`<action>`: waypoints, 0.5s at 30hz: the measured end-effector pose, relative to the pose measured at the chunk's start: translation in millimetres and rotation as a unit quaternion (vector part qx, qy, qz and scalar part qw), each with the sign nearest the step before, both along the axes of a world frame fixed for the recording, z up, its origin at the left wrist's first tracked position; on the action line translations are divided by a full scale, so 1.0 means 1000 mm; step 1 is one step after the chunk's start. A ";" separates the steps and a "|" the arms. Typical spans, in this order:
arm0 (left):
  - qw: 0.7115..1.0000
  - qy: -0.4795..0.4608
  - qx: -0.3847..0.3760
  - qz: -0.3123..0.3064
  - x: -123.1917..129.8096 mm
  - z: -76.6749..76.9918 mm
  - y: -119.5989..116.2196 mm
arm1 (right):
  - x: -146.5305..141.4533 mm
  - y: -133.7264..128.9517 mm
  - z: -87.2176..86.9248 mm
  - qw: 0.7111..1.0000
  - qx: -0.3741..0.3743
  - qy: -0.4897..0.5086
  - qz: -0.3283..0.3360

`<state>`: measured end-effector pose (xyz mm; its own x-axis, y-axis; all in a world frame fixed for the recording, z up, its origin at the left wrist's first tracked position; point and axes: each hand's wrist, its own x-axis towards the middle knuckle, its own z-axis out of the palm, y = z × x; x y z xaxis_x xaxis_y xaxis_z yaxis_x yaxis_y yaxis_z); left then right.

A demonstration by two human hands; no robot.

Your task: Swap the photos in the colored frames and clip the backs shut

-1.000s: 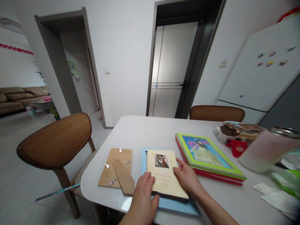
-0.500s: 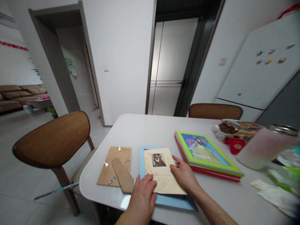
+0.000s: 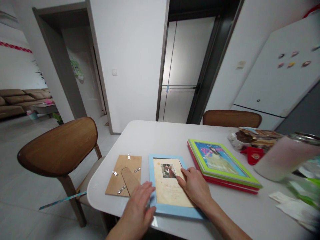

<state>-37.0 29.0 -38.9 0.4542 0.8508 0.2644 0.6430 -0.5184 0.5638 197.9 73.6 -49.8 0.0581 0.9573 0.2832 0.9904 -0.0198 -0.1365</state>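
A cream paper card with a small photo printed on it lies within the light blue picture frame, near the table's front edge. My right hand is at the card's right side, thumb and forefinger on its edge; its other fingers are curled and partly hidden. Fingers stretched out and holding nothing, my left hand hovers by the frame's lower left side. It covers part of a brown backing board, which has metal clips and a stand leg.
Right of the blue frame, a green picture frame rests on red ones. Farther right are a pink-white tumbler, a red packet and crumpled tissue. Wooden chairs stand at the table's left and far sides.
The card has settled into the blue frame's opening, and the frame sits straighter beneath it. My left hand has come off the card and moved left; my right hand stays at its right edge.
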 end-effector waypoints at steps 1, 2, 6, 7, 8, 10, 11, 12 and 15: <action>0.999 -0.009 0.006 0.036 -0.014 -0.001 0.001 | 0.001 -0.002 0.000 1.000 0.008 0.002 0.004; 0.998 -0.016 0.004 0.064 -0.027 -0.003 0.001 | 0.002 -0.004 -0.001 1.000 0.017 0.005 0.007; 0.998 -0.011 -0.043 0.042 -0.039 -0.004 -0.005 | 0.002 -0.010 -0.003 0.999 0.025 0.012 0.034; 0.998 0.001 -0.054 0.019 -0.032 -0.004 -0.007 | 0.001 -0.011 -0.003 0.999 0.021 0.011 0.043; 0.998 0.016 -0.063 0.002 -0.023 -0.003 -0.010 | -0.001 -0.011 -0.003 0.998 0.016 0.009 0.053; 0.996 0.047 -0.074 -0.007 -0.004 -0.001 -0.013 | -0.006 -0.012 -0.003 0.997 0.004 0.002 0.077; 0.995 0.060 -0.076 0.000 0.004 0.001 -0.013 | -0.008 -0.012 -0.003 0.996 -0.003 -0.002 0.088; 0.995 0.070 -0.077 0.009 0.011 0.002 -0.014 | -0.010 -0.013 -0.003 0.995 -0.008 -0.004 0.097; 0.992 0.089 -0.080 0.032 0.019 0.006 -0.014 | -0.010 -0.016 0.000 0.993 0.002 0.000 0.121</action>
